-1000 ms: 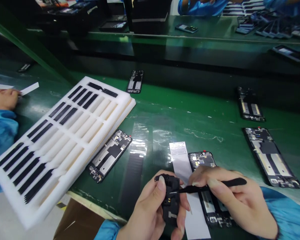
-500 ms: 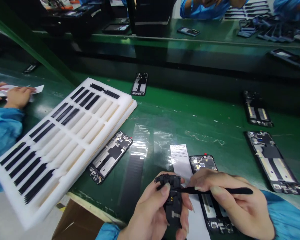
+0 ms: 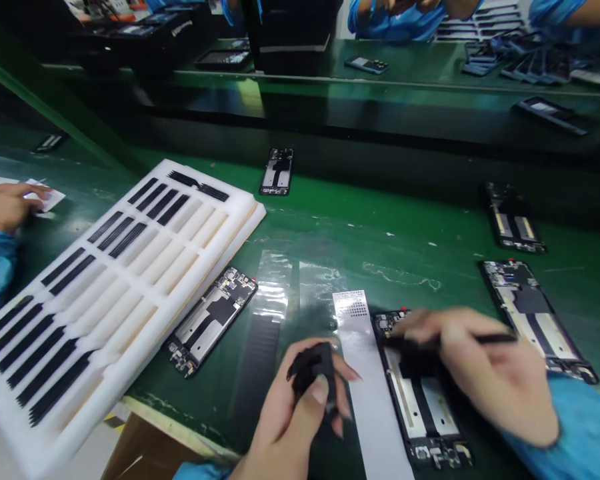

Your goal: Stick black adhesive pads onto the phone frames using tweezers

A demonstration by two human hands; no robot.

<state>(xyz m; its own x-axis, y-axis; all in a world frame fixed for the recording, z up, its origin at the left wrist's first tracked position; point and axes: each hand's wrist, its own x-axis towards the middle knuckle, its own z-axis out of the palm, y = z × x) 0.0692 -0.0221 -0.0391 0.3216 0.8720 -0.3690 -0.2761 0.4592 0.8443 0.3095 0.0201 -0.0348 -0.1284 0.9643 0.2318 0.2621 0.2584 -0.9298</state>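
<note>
I had the green counter (image 3: 380,253) filling the view, its surface scuffed with pale marks. On the left lay a white foam tray (image 3: 243,213), its slots holding rows of black strips. Just right of it sat an opened phone frame (image 3: 211,320), and a second frame (image 3: 279,172) lay farther off. Two more frames (image 3: 514,220) (image 3: 533,313) lay to the right. Near the middle I saw a clear film (image 3: 275,293) with a black strip on it, then a white liner sheet (image 3: 373,413) just beside the near phone frame (image 3: 420,413).
</note>
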